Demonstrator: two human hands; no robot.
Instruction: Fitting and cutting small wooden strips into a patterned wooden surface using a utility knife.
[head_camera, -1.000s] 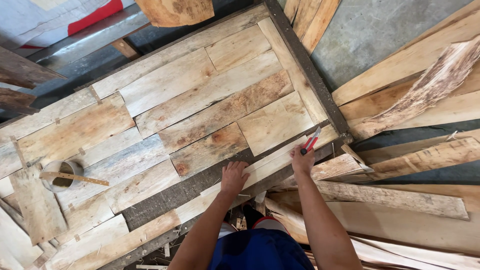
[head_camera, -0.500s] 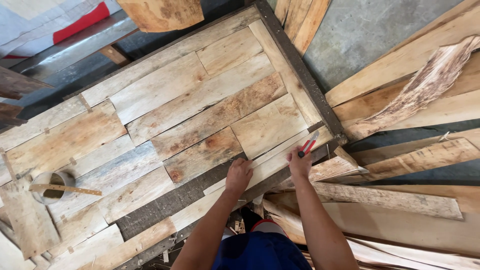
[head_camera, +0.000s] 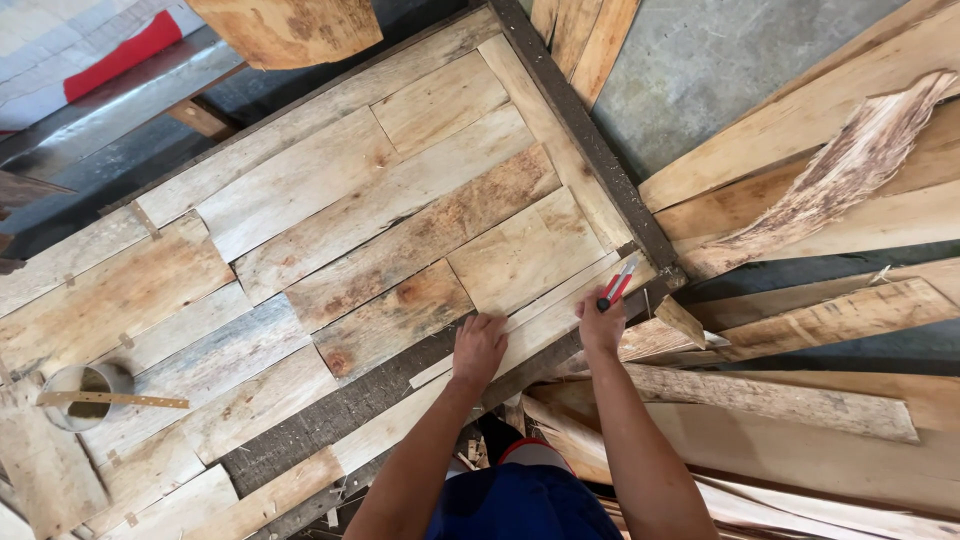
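Since the earlier frame both hands had crept a bit up & right along the thin strip, w/ the red tool's tip ending nearer the dark frame corner; the planks hadn't shifted. Going L to R: a small round tin (head_camera: 88, 395) w/ a stick (head_camera: 112, 400) laid across it sat at the far left of the surface, well apart from the work. Mid-panel, pale patchwork planks (head_camera: 400, 250) lay flat inside the dark frame (head_camera: 585, 140). The left hand (head_camera: 480, 347) was spread wide, palm pressed flat on the thin pale strip (head_camera: 540, 320), holding nothing. Just beside it the right hand (head_camera: 601, 322) was closed round a red utility knife (head_camera: 618, 285), tip down on the strip near the corner. Judgement: to do this well, keep the left hand's weight on the strip, fingers clear of the blade's line, & draw steady. Loose offcuts (head_camera: 820, 310) lay to the right.
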